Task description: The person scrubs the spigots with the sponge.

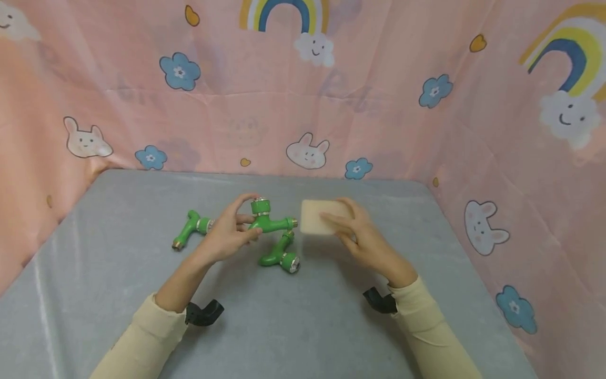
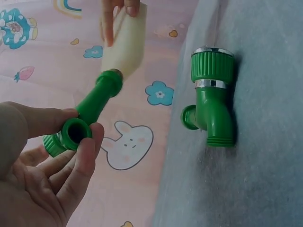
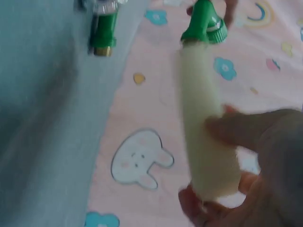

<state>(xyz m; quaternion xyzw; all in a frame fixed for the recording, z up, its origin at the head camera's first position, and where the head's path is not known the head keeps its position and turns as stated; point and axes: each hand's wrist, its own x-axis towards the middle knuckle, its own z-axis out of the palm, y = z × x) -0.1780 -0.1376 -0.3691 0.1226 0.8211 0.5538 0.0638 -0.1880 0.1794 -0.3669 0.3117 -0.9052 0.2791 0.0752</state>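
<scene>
The left hand [image 1: 228,236] is gripping a green faucet [image 1: 273,226] above the gray table [image 1: 303,326], just beside a cream sponge [image 1: 312,217] the right hand [image 1: 368,241] is holding. A nearer faucet [image 1: 272,259] and a left-side faucet [image 1: 188,229] are lying below.

Open room lies between the sleeves [image 1: 147,331] over the near surface [image 1: 293,326], but little or no gap separates cream block [image 1: 313,217] and raised tap [image 1: 272,225], a second tap [image 1: 274,258] obstructing their near side.
</scene>
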